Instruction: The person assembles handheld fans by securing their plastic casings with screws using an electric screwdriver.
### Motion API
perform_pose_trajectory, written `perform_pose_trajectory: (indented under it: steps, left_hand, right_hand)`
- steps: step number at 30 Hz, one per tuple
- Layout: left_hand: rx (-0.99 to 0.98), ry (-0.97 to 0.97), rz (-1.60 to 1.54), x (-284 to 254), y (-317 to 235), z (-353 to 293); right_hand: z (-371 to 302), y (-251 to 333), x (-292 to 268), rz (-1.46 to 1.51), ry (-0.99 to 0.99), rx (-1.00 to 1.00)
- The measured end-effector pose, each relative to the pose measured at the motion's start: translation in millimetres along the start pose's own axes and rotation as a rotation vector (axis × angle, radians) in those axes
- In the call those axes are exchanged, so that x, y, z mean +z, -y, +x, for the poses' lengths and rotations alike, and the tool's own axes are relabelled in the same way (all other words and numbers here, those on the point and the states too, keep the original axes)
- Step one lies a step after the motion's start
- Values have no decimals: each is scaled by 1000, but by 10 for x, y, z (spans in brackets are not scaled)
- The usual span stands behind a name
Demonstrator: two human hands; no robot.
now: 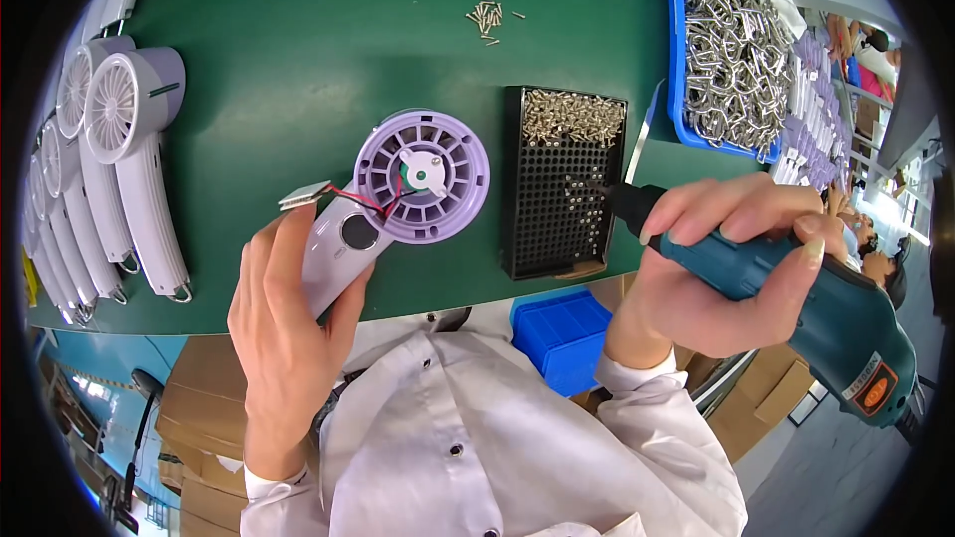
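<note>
My left hand [284, 338] is closed round the handle of a lilac handheld fan [343, 239], whose round head lies open with its inner spokes showing. Red and black wires run from that head to a small white plate-like part [305, 196] by my left fingertips. Wrapped in my right hand [731, 268] is a teal electric screwdriver [846, 328]. Its black nose reaches over a black screw tray [515, 189], and the bit's tip is hard to make out among the screws. Loose small screws [572, 117] fill the tray's far end, and several stand in its holes.
Finished-looking lilac fans [149, 199] stand in a row at the left. Loose screws [487, 15] lie on the green table [328, 30] at the far side. A blue bin [676, 89] of metal clips is at the back right; a blue box [562, 343] sits below the table's near edge.
</note>
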State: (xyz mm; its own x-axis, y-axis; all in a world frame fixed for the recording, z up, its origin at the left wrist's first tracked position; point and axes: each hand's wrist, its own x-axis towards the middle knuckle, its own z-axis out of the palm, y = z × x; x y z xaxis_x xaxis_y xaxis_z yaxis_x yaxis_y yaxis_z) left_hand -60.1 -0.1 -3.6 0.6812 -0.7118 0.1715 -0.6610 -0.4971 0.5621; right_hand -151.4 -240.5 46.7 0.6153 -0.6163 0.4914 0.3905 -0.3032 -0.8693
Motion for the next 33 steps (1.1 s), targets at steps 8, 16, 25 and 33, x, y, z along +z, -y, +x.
perform_pose_trajectory:
  steps: [8,16,25,33]
  left_hand:
    - [22,29,-45,-35,1,25]
    - [22,35,-104,-56,-23,26]
    - [14,123,-43,-114,-65,57]
    - [17,62,29,-60,-98,74]
  right_hand:
    - [-17,11,55,-7,-1,8]
    - [3,15,99,-46,-52,45]
    - [9,50,58,10,-63,70]
    - [15,84,114,-1,-57,87]
